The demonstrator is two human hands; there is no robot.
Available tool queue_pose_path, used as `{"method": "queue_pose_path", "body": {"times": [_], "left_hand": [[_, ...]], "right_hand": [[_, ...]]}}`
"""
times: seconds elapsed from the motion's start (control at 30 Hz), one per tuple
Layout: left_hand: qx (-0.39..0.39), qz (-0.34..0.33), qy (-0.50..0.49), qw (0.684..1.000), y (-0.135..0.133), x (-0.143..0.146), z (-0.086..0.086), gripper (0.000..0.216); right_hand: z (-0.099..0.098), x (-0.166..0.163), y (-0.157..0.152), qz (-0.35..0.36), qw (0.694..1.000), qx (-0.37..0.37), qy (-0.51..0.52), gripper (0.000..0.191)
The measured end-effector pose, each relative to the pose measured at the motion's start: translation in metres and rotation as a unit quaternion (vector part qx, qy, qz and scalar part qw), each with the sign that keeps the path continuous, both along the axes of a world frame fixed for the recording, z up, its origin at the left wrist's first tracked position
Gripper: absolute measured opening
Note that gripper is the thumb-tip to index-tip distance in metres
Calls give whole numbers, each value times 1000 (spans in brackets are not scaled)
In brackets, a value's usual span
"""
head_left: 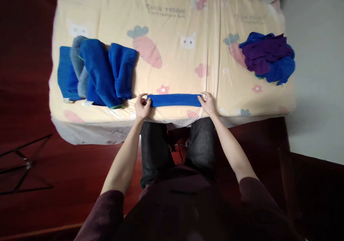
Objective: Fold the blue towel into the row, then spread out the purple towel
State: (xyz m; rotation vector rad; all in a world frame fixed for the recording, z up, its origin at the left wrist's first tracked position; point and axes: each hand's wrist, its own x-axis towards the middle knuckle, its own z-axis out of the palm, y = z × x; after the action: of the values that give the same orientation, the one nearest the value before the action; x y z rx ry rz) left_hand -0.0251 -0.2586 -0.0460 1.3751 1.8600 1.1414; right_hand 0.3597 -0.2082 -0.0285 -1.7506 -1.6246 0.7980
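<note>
A blue towel (174, 100), folded into a long narrow strip, lies flat near the front edge of the bed (188, 26). My left hand (142, 107) pinches its left end, fingers closed on the cloth. My right hand (207, 102) grips its right end the same way. Both arms reach forward from my body, and my knees press against the mattress edge below the towel.
A row of folded blue and grey towels (96, 72) lies on the bed's left side. A loose heap of purple and blue cloths (268, 56) sits at the right. The sheet is yellow with carrot and rabbit prints. Dark red floor surrounds the bed; a black wire stand (24, 164) lies at left.
</note>
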Motion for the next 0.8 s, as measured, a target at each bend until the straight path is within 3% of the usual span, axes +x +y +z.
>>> {"method": "queue_pose_path", "body": {"times": [0.13,0.2,0.27,0.37,0.47,0.63,0.8], "left_hand": [[-37,18,218,975,-6,14,27,35],[-28,-2,280,960,-7,26,40,41],[-13,-62,297,953,-6,41,50,50],[-7,-181,291,939,-1,57,50,62],[-23,-231,274,933,8,58,36,73],[-30,-222,244,944,9,37,25,83],[4,-133,141,981,-41,49,40,68]], "right_hand": [[36,-4,8,78,969,-38,-230,38],[50,-15,9,106,951,4,-291,38],[57,-31,7,142,942,56,-297,44],[50,-53,-1,226,930,90,-274,51],[33,-59,-7,281,918,78,-270,56],[17,-42,-7,270,922,65,-269,59],[15,-35,-5,268,924,67,-265,60]]}}
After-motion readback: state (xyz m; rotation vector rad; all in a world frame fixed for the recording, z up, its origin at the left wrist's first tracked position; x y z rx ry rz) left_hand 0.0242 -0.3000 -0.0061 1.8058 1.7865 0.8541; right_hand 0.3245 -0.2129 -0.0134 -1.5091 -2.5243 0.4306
